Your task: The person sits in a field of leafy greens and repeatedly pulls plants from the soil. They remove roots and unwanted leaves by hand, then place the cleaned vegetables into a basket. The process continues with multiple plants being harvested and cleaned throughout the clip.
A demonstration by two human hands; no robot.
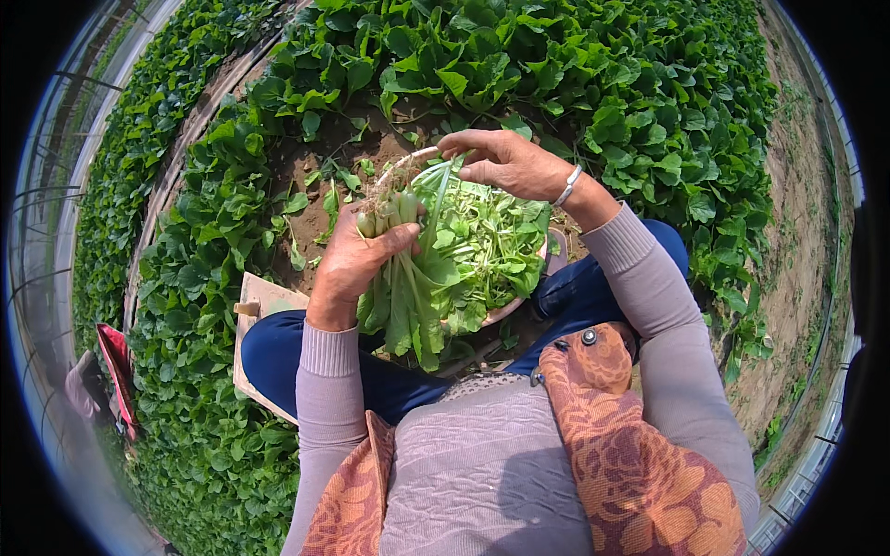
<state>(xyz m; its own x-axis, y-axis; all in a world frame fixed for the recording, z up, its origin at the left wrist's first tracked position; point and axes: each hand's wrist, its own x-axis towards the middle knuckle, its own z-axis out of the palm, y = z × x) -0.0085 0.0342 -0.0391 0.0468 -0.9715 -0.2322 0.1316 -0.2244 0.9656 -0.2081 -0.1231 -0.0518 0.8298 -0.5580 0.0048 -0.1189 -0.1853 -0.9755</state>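
My left hand (351,257) is closed around a bunch of leafy greens (410,292). Pale stem bases and thin, soil-stained roots stick up past my thumb, and the leaves hang down below the fist. Just up and to the right, the curled fingers of my right hand (504,163) are at the tips of a few pale stalks (445,170); whether they pinch them is unclear. Beneath both hands, a round pinkish basin (506,313) is heaped with loose picked greens (497,243). The bunch hides part of the basin's left side.
Dense rows of leafy plants (473,48) surround me, with bare soil (306,236) beyond the basin. A wooden board (268,299) lies by my left knee. Red cloth (117,368) shows far left. A dirt path (799,208) runs along the right.
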